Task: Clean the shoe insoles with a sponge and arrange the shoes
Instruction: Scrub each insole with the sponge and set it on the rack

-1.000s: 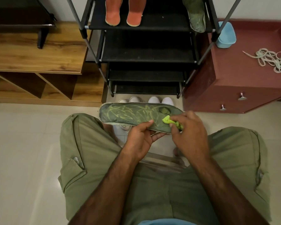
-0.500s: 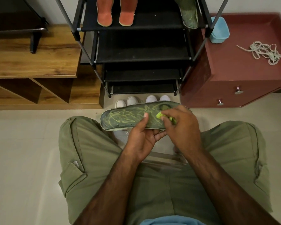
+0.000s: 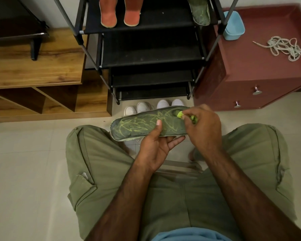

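Insole (image 3: 142, 124), flat dark-green fabric, in left hand (image 3: 155, 146); right hand (image 3: 202, 126) pinching lime sponge (image 3: 180, 114).

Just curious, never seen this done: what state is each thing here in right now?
Insole: held flat by left hand, thumb on top.
Sponge: pinched by right hand, on insole's end.
Orange insoles: lying on rack's top shelf.
Second green insole: same shelf.
White shoes: on floor under rack.
Laces: heaped on cabinet.
Drawers: shut.

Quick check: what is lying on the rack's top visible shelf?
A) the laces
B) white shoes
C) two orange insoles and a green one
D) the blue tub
C: two orange insoles and a green insole lie on that shelf.
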Tool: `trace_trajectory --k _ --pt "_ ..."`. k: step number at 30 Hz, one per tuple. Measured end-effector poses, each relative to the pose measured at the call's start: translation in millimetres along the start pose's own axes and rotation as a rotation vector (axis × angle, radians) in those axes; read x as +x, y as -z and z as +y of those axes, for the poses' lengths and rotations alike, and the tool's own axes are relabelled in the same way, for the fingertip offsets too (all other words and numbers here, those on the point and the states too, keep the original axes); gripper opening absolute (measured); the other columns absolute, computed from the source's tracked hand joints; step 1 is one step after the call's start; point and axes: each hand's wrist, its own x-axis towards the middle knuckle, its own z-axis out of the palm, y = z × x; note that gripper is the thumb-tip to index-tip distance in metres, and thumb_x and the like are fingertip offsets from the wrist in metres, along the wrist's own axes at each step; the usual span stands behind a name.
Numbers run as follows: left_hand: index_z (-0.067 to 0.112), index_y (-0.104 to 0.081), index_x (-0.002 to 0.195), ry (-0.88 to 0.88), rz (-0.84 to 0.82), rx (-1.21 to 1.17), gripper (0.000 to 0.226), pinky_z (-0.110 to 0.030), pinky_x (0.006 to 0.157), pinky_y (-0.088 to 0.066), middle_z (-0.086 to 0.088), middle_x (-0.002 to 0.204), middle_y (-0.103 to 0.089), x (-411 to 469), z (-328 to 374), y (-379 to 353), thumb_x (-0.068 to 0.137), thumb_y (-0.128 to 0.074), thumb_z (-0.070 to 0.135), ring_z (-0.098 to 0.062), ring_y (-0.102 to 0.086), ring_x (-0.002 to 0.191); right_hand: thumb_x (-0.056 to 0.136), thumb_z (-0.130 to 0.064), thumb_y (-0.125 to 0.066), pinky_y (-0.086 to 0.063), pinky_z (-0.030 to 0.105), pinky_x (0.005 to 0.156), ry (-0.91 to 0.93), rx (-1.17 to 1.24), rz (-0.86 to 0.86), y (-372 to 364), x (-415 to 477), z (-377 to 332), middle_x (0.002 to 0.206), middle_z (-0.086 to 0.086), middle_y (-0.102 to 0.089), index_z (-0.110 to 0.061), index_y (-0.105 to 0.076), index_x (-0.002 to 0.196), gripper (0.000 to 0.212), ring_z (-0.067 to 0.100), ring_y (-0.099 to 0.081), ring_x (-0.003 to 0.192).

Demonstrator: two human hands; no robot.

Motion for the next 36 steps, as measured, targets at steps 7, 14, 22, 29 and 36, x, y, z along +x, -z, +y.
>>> trace_trajectory --k 7,14,22,29,36 --pt "0.004 -0.045 0.149 -0.009 0.006 0.005 0.051 -0.058 0.114 -0.042 -0.021 0.146 -0.057 -0.1 0.3 1.0 0.11 -0.038 0.036 -0.035 -0.055 0.135 0.093 -0.018 -0.072 -0.049 0.028 0.077 0.016 0.002 -0.069 -0.3 -2.5 -0.8 0.101 -0.005 -0.061 -0.021 -0.079 0.104 0.013 0.01 -0.057 0.088" --pt "0.002 -0.044 0.149 -0.024 -0.001 0.005 0.052 -0.053 0.113 -0.045 -0.021 0.146 -0.056 -1.7 -0.7 2.3 0.111 -0.036 0.037 -0.034 -0.056 0.134 0.092 -0.018 -0.073 -0.049 0.028 0.08 0.089 -0.004 -0.147 -5.3 -9.8 -6.0 0.101 -0.007 -0.061 -0.021 -0.079 0.103 0.013 0.009 -0.057 0.091" --pt "0.003 -0.045 0.149 -0.029 0.016 -0.009 0.051 -0.057 0.116 -0.04 -0.02 0.146 -0.056 -1.1 -0.2 3.4 0.111 -0.035 0.037 -0.035 -0.055 0.135 0.091 -0.019 -0.074 -0.048 0.031 0.077 0.099 -0.058 -0.19 -1.8 -6.7 -1.5 0.101 -0.004 -0.063 -0.022 -0.079 0.102 0.013 0.015 -0.06 0.093" --pt "0.002 -0.043 0.15 -0.031 0.037 -0.028 0.055 -0.052 0.119 -0.037 -0.022 0.145 -0.056 -0.7 1.4 5.9 0.11 -0.037 0.039 -0.037 -0.052 0.138 0.09 -0.02 -0.075 -0.045 0.027 0.077 0.113 -0.12 -0.272 3.8 -5.3 1.3 0.099 -0.011 -0.062 -0.027 -0.079 0.099 0.013 0.011 -0.059 0.094" --pt "0.002 -0.049 0.145 -0.033 0.045 0.004 0.044 -0.054 0.114 -0.044 -0.021 0.14 -0.061 0.2 1.2 3.8 0.107 -0.046 0.025 -0.039 -0.058 0.131 0.09 -0.021 -0.077 -0.041 0.019 0.067 0.019 -0.037 -0.165 3.9 -0.2 2.2 0.093 -0.011 -0.061 -0.026 -0.079 0.098 0.01 0.005 -0.056 0.08"
